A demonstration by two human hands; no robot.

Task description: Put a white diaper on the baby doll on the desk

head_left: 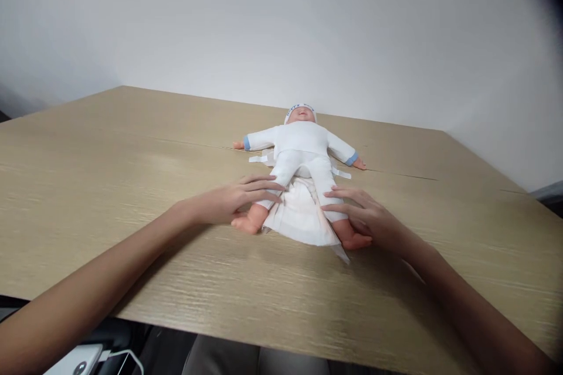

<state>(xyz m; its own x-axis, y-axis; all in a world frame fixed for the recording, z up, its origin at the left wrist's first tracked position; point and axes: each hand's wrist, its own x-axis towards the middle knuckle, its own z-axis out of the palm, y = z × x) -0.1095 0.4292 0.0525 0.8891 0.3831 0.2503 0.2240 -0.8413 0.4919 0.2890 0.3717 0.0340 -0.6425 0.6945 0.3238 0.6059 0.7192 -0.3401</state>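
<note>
A baby doll (301, 146) in a white suit and cap lies on its back on the wooden table (109, 176), head away from me. A white diaper (299, 217) is spread under its hips and between its legs. My left hand (240, 199) lies with fingers stretched flat over the doll's leg on the left side. My right hand (363, 214) rests with fingers stretched over the other leg, near the diaper's edge. Neither hand grips anything that I can see.
The wooden table runs to a white wall (281, 23) at the back. At the near left edge, below the table, a white device with a cable (83, 360) shows. My lap is visible under the front edge.
</note>
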